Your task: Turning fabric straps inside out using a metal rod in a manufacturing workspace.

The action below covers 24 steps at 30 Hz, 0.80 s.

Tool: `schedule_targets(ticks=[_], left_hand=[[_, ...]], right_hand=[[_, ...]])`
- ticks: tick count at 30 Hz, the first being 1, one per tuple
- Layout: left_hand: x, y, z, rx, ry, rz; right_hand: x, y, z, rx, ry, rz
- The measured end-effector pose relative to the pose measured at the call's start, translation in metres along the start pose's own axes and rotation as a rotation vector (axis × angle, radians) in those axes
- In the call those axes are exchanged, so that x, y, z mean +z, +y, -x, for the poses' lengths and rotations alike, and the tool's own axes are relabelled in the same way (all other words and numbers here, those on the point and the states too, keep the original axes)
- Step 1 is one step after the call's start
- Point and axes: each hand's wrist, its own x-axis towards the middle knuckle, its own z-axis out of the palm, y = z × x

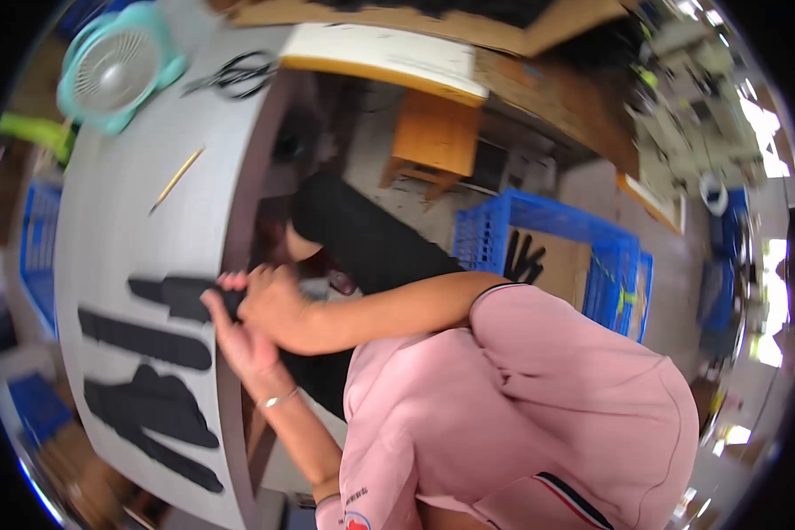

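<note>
As seen from above, shows a bare left hand and a bare right hand close together at the edge of a smooth grey table. Right fingers curled, left fingers loosely bent; cannot tell, through the blur, whether clenched or released. Lying on the table, one end touching the fingers and partly covered by them: a long, flat black fabric piece. Just beside it on the table, a plain black fabric strip; beyond, a black fabric shape with finger-like ends. Near the table, on a pink short-sleeved shirt, dark lettering too small to read.
</note>
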Motion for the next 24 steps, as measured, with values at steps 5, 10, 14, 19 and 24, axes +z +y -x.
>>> schedule_targets(ticks=[5,10,14,19,24], left_hand=[[0.008,0.012,-0.013,-0.077,-0.01,-0.121],[0.037,-0.041,-0.009,-0.026,0.168,-0.21],[0.036,-0.053,-0.006,-0.14,0.059,-0.21],[0.014,-0.022,-0.024,-0.073,0.054,-0.124],[-0.011,-0.022,-0.027,0.025,0.18,-0.185]], right_hand=[[0.021,0.006,0.021,0.092,0.3,-0.071],[0.018,0.028,0.02,0.013,0.082,-0.06],[0.055,0.02,0.009,0.136,0.116,-0.194],[0.048,0.041,0.02,0.047,0.135,-0.441],[0.025,0.083,0.036,-0.193,0.198,-0.612]])
